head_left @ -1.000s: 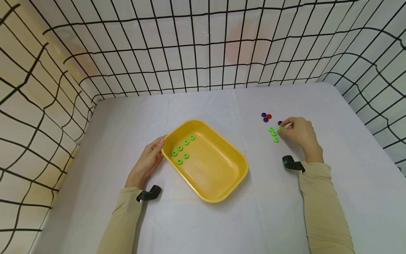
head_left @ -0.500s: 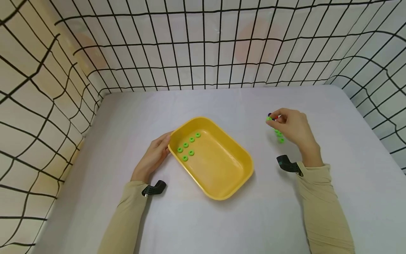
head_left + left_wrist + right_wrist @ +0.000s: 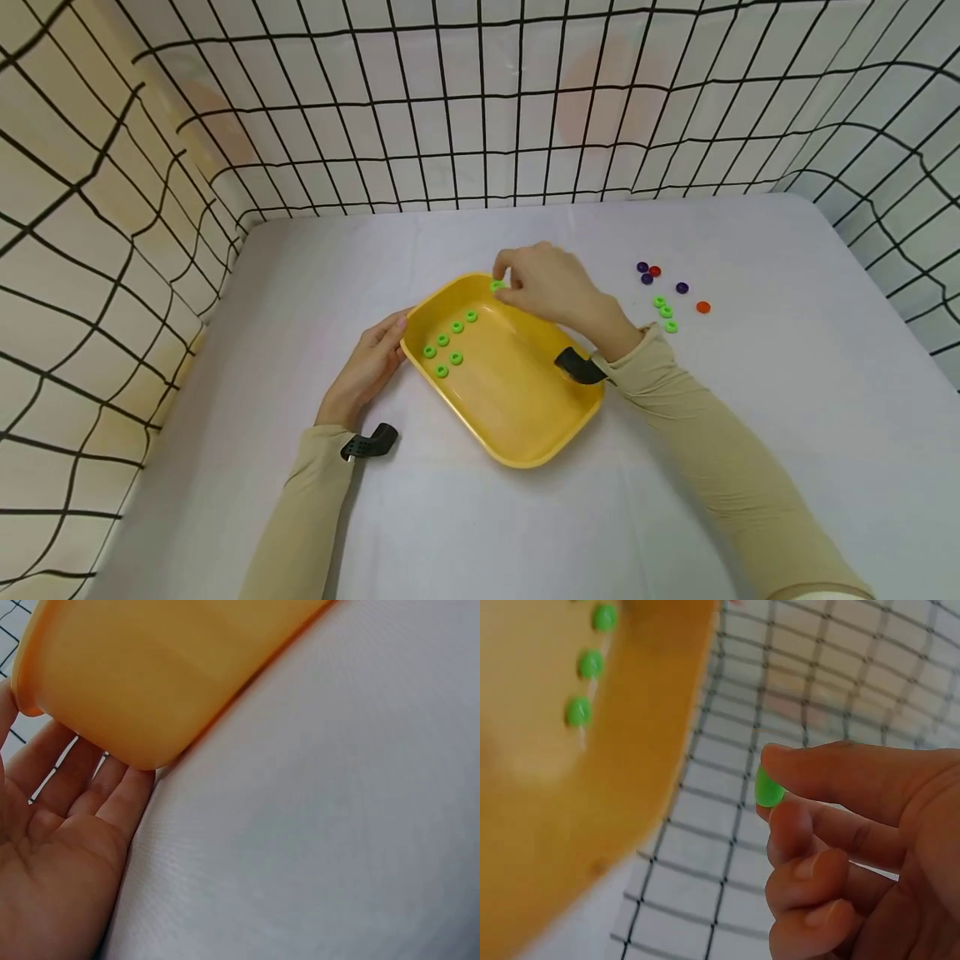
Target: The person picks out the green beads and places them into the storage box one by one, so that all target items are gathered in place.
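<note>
My left hand [image 3: 365, 367] holds the left corner of a yellow plastic tray [image 3: 525, 425], thumb at the rim and fingers against the outer wall, as the left wrist view shows. Several green ring-shaped beads [image 3: 443, 340] lie on the tray floor towards its left end, most of them in a row. Over the tray's far corner, my right hand [image 3: 555, 287] pinches another green bead [image 3: 769, 789] between thumb and forefinger. In the right wrist view this bead is seen edge-on, apart from the tray wall.
Right of the tray on the white cloth lie three green beads [image 3: 666, 312], purple beads [image 3: 682, 287], a red bead [image 3: 655, 271] and an orange bead [image 3: 702, 307]. Black wire mesh [image 3: 480, 125] borders the table's back and sides.
My right hand has picked up a green bead from the right-hand group and carried it left over the tray's far corner. My left hand stays at the tray.
</note>
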`<state>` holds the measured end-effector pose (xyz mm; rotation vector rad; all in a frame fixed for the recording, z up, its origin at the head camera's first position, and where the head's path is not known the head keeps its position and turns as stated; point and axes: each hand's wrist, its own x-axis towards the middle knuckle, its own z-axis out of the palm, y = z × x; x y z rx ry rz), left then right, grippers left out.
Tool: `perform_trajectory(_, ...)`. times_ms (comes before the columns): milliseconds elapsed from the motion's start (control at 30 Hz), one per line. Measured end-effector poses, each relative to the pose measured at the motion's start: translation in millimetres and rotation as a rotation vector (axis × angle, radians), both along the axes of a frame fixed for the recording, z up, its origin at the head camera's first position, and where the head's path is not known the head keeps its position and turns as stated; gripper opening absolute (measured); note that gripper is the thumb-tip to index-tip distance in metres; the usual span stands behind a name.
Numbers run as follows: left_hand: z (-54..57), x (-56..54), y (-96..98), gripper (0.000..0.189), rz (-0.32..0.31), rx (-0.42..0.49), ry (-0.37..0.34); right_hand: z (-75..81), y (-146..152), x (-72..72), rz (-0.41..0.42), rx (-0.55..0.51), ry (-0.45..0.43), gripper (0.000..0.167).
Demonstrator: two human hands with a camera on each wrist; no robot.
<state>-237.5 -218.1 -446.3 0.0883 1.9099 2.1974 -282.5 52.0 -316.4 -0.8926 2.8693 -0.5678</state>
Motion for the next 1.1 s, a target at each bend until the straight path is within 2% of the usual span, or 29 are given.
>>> perform_trajectory(200,-0.6,-0.2,-0.6,0.057,-0.005,0.020,-0.008,-22.1,-41.9,0.4,0.102,0.198,-0.060,0.025)
perform_trajectory(367,-1.2,-0.5,-0.1,0.056,-0.003,0.028,-0.016,-41.0,-51.0,0.2,0.148,0.250,-0.090,0.017)
perform_trajectory(567,-1.3,-1.3,-0.5,0.057,0.000,0.021,-0.014,-53.1,-53.5,0.1,0.191,0.271,-0.087,0.010)
perform_trajectory(867,-0.8,-0.2,-0.8,0.057,0.003,0.023,-0.021,-59.1,-54.4,-2.5,0.201,0.288,-0.121,0.010)
perform_trajectory(1100,-0.4,-0.4,-1.5,0.058,-0.003,0.015,-0.013,-62.3,-53.4,-4.7,0.213,0.259,-0.132,0.004)
